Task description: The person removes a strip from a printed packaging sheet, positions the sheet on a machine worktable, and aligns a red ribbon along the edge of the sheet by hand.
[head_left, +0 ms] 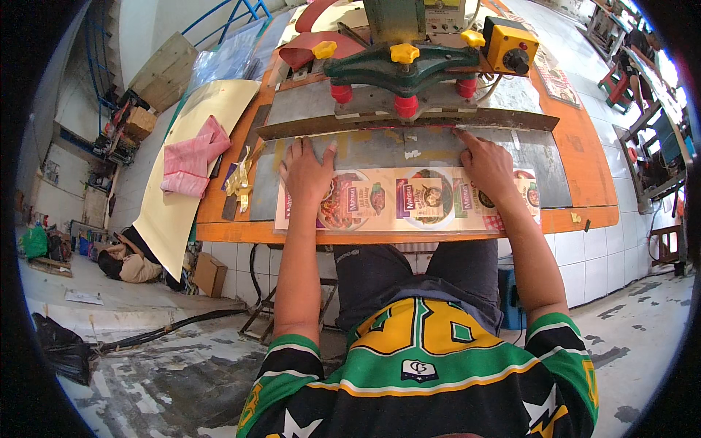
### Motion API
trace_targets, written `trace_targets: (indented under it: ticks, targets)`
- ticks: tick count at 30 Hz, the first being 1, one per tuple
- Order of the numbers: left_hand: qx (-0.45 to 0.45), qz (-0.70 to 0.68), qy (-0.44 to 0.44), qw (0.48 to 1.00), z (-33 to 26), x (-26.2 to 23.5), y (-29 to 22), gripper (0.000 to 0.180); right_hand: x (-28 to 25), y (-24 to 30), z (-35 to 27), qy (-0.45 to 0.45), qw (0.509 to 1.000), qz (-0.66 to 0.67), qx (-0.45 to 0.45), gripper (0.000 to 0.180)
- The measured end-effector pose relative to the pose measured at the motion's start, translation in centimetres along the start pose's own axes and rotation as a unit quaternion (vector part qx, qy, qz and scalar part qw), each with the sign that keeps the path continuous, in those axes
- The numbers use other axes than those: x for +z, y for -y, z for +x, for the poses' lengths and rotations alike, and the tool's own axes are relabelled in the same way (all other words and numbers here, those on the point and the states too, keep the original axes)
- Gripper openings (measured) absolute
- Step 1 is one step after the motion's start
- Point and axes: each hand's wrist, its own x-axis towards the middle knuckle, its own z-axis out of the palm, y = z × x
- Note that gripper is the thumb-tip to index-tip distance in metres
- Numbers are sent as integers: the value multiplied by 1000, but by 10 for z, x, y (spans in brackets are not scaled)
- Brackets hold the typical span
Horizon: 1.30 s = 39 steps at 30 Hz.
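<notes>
My left hand (308, 174) lies palm down with its fingers spread. Its fingertips rest on the grey metal plate (380, 150), just short of a long metal bar (453, 123). My right hand (487, 166) also lies palm down, its index finger stretched toward the bar and the other fingers partly bent. Beneath both hands and wrists, a long printed sheet (381, 219) with food pictures runs along the table's front edge. Behind the bar stands a press with a dark green bracket (401, 69), yellow star knobs (404, 53) and red fittings (406, 106).
An orange table (591, 171) carries the press. At left are a cream sheet (164, 226), a folded pink cloth (193, 162) and gold foil scraps (239, 179). A yellow control box (504, 44) sits beside the press. A person (135, 263) is low at far left.
</notes>
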Motion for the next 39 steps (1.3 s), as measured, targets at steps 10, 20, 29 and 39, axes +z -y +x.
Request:
trace_targets:
  ticks: [10, 20, 29, 39]
  targets:
    - [1, -1, 6, 1000, 0, 0, 2, 79, -2, 2, -1, -6, 1000, 3, 0, 45]
    - [2, 5, 2, 1000, 1, 1, 1, 75, 3, -2, 0, -9, 1000, 1, 0, 46]
    - [0, 4, 1, 1000, 1, 1, 2, 74, -2, 2, 1, 14, 1000, 1, 17, 46]
    - [7, 3, -11, 1000, -1, 3, 3, 69, 2, -2, 0, -8, 1000, 3, 2, 46]
